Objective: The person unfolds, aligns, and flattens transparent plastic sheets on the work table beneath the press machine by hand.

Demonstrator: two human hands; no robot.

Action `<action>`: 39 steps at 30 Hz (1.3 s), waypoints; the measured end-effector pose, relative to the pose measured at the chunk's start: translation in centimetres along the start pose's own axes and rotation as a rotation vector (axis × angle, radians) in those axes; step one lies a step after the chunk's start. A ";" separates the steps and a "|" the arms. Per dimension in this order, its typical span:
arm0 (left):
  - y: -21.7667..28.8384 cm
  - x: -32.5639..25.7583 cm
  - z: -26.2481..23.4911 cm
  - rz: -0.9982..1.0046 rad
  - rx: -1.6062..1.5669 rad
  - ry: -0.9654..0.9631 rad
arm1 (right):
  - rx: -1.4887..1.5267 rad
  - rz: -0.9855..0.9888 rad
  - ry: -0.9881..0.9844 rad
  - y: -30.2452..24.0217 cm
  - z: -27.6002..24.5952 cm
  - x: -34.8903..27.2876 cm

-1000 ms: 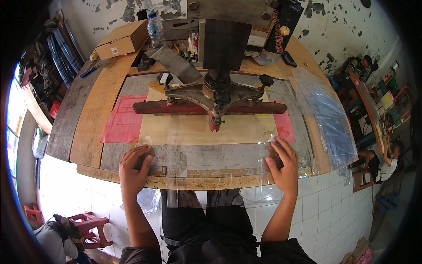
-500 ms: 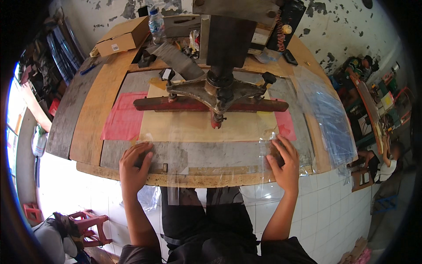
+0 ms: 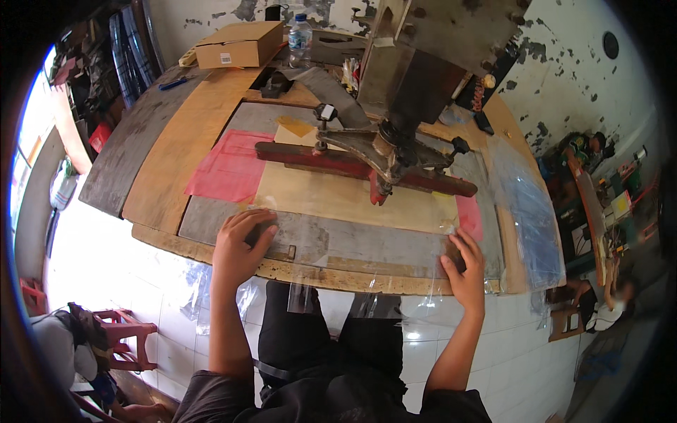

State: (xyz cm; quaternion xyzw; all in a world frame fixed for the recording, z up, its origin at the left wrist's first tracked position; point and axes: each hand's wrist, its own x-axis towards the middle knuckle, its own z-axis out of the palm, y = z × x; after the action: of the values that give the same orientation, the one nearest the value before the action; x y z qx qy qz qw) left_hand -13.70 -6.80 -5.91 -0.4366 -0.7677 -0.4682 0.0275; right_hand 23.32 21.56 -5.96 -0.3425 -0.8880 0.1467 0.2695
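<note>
A clear plastic sheet (image 3: pixel 304 297) lies across the near part of the grey board (image 3: pixel 201 222), its lower end hanging over the wooden front edge. My left hand (image 3: pixel 243 247) is at its left side, fingertips by the lower left corner of a cream panel (image 3: pixel 303 194). At the panel's lower right corner, my right hand (image 3: pixel 467 271) touches down with fingers bent forward. Both hands keep their thumbs apart from the fingers. Pink sheets (image 3: pixel 229 166) show at either side of the panel. Above it spans a red bar (image 3: pixel 345 163) under a metal press head (image 3: pixel 390 151).
A stack of clear plastic sheets (image 3: pixel 529 204) lies on the table's right side. At the back are a cardboard box (image 3: pixel 240 46), a water bottle (image 3: pixel 300 42) and a dark phone-like object (image 3: pixel 483 123). A red stool (image 3: pixel 130 338) stands lower left. People sit at the far right.
The view has turned and tilted, so the table and press appear shifted right and slanted. Both hands stay by the panel's near corners, with the plastic sheet between them.
</note>
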 end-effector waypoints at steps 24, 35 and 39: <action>0.1 -0.1 -0.2 0.027 0.064 -0.037 | 0.646 0.208 -0.052 -0.1 -2.5 3.2; 3.0 2.1 2.7 0.111 0.016 -0.241 | 0.880 0.066 -0.010 1.6 -0.1 1.4; 2.9 1.4 3.2 -0.064 -0.196 -0.203 | 0.795 0.147 0.020 1.5 1.2 1.3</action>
State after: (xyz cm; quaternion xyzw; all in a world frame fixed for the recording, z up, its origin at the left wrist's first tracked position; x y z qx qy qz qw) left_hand -11.38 -3.00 -5.04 -0.4577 -0.7306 -0.4950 -0.1080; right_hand 22.55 23.46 -7.12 -0.2756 -0.7324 0.4944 0.3786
